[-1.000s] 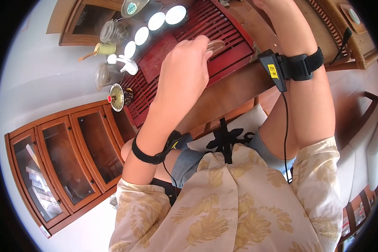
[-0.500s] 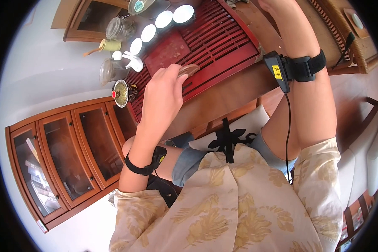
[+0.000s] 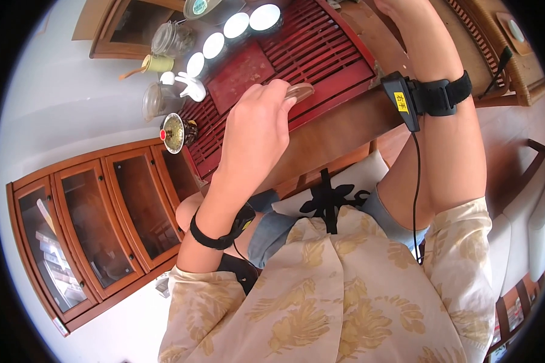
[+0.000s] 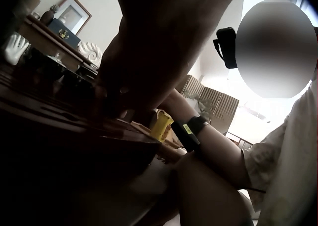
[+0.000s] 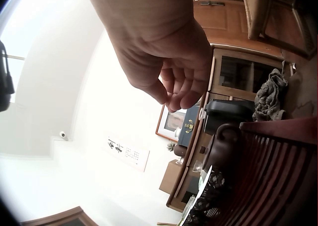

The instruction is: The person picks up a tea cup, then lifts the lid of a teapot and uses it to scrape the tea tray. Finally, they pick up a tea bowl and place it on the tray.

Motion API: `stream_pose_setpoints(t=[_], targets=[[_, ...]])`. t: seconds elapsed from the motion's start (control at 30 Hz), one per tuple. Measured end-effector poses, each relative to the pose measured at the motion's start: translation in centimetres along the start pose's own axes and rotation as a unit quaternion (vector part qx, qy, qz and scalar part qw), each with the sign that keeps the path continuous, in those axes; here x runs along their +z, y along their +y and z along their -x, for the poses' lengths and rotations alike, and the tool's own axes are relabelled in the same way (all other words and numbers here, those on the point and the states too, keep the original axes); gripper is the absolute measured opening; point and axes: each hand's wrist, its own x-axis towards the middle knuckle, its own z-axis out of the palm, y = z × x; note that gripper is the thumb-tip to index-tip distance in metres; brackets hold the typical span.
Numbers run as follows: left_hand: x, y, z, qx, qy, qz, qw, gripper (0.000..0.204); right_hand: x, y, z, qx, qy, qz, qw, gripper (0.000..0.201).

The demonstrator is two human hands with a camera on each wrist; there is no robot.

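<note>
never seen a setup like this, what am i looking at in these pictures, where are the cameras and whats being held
There is no robot here, just a person working with bare hands. One camera, worn on the head, looks down at the arms; the other two pictures come from black wrist units, such as this strapped-on box. The left-wrist picture is very dark.

In the head view, the left hand holds a flat brown disc over a red slatted tea tray. Four cups with glaring white tops stand in a row, near a white figurine and a lidded bowl with a red knob.

The right hand shows best from its own wrist: its fingers are bent, with nothing visibly held.
</note>
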Motion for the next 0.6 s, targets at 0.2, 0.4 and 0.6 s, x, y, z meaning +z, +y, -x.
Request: stream_pose_setpoints(t=[0.2,0.4,0.6], targets=[[-0.6,0.3,-0.3,0.009,0.009,-0.009,1.000,0.009,0.0,0.3,-0.5,0.000,-0.003,0.005,1.000,0.027],[0.5,0.1,-0.8,0.037,0.026,-0.009,0.999,0.008,0.0,0.1,-0.2,-0.007,0.001,0.004,1.000,0.027],[-0.4,0.3,-0.9,0.018,0.014,-0.014,1.000,0.008,0.1,0.2,-0.2,-0.008,0.000,-0.002,1.000,0.027]])
